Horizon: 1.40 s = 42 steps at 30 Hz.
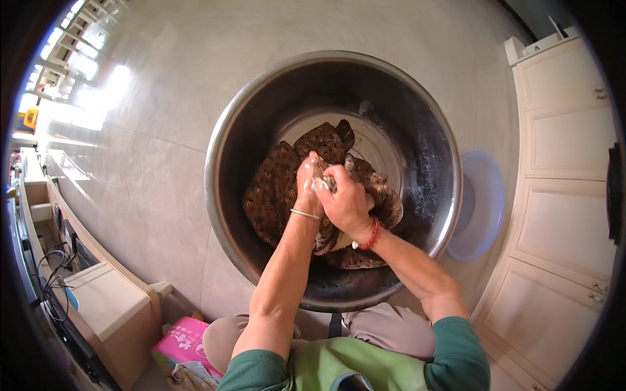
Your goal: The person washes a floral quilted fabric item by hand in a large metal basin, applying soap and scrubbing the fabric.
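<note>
Bunched dark floral cloth (274, 195) lies in a large round metal basin (254, 102) before me. My left hand (309, 182) is wet, with white suds on it, and it presses against a fold of the cloth. Beside it my right hand (345, 203) grips the same fold, its fingers curled against the left hand. White foam shows between the two hands. A paler lining shows below my right hand, and part of the cloth spreads out on the left side of the basin floor. My forearms hide some of the lower cloth.
A translucent blue plastic basin (481, 207) stands at the right, partly behind the metal rim. Pale cabinets (562, 215) line the right side. To the left is a low wooden unit (110, 298) with black cables (51, 278). A pink package (183, 342) sits by my knee.
</note>
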{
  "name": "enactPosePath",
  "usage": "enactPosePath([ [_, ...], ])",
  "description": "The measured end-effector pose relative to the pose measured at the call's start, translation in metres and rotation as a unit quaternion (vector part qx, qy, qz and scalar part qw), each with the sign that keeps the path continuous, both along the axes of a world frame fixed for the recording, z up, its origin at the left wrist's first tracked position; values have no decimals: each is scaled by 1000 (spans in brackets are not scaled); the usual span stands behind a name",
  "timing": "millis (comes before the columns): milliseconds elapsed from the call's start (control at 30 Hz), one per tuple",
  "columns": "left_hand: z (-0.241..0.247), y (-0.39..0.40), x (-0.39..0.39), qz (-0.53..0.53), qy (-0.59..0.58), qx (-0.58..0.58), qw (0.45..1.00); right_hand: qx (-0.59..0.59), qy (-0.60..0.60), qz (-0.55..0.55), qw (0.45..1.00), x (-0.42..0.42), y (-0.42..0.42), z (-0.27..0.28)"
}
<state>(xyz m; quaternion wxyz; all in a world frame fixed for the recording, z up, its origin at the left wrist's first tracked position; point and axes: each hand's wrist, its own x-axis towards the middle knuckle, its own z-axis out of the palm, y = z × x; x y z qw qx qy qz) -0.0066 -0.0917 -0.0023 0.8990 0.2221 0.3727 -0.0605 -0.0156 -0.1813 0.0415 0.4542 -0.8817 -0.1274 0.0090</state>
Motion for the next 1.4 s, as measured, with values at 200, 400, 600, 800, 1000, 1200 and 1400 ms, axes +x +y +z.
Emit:
enactPosePath([
  [200, 34, -38, 2, -149, -31, 38, 988, 10, 35, -108, 993, 72, -41, -37],
  [400, -33, -4, -1, -46, -125, -51, 990, 25, -37, 0, 999, -9, -2, 7],
  [600, 42, -28, 8, -147, -8, 47, 988, 31, 36, -47, 998, 79, -26, -28],
  [800, 16, -14, 8, -119, -3, 24, 993, 397, 417, 88, 812, 89, -52, -18],
  [1000, -4, 1, 5, -85, -56, 89, 991, 183, 259, 118, 941, 62, -35, -32],
  [1200, 7, 13, -6, -349, -99, 421, 831, 262, 227, -61, 936, 95, -48, -44],
  [1400, -6, 10, -10, -84, -66, 222, 969, 252, 99, -9, 963, 76, -26, -12],
])
